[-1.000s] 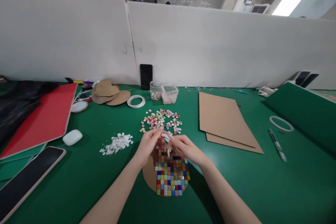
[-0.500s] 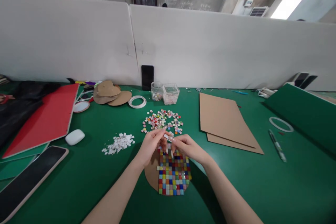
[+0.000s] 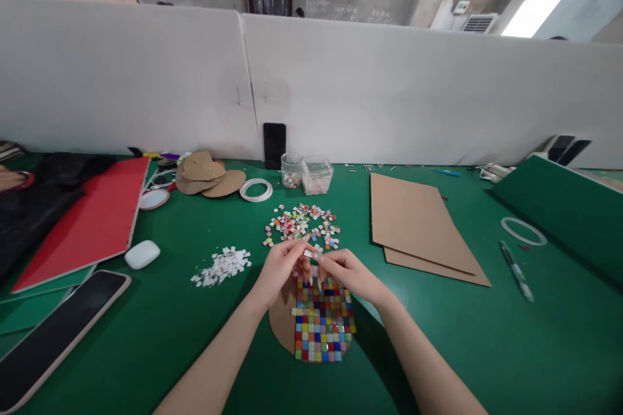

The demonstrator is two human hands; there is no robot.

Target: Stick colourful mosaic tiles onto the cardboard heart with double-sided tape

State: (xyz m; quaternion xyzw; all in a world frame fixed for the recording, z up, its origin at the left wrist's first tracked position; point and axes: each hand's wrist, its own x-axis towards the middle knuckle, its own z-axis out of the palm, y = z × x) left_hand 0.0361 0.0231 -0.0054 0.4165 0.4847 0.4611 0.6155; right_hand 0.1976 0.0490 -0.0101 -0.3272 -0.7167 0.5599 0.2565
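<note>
My left hand [image 3: 280, 269] and my right hand [image 3: 348, 272] meet just above a cardboard disc [image 3: 283, 324] partly covered with a grid of coloured mosaic tiles [image 3: 323, 321]. Between the fingertips of both hands is a small pale tile [image 3: 310, 253] with a white strip hanging from it. A loose heap of coloured tiles [image 3: 302, 225] lies right behind the hands. A pile of white paper scraps [image 3: 221, 266] lies to the left.
Two clear tubs of tiles [image 3: 307, 175], a tape ring [image 3: 256, 190] and cardboard cutouts [image 3: 207, 175] stand at the back. Cardboard sheets [image 3: 418, 224] lie right, a pen [image 3: 516, 270] beyond. A red board [image 3: 87, 220], white case [image 3: 142, 254] and dark tablet [image 3: 53, 334] lie left.
The hands stay together over the mosaic, with only slight finger shifts on the small tile. The view has tilted a little.
</note>
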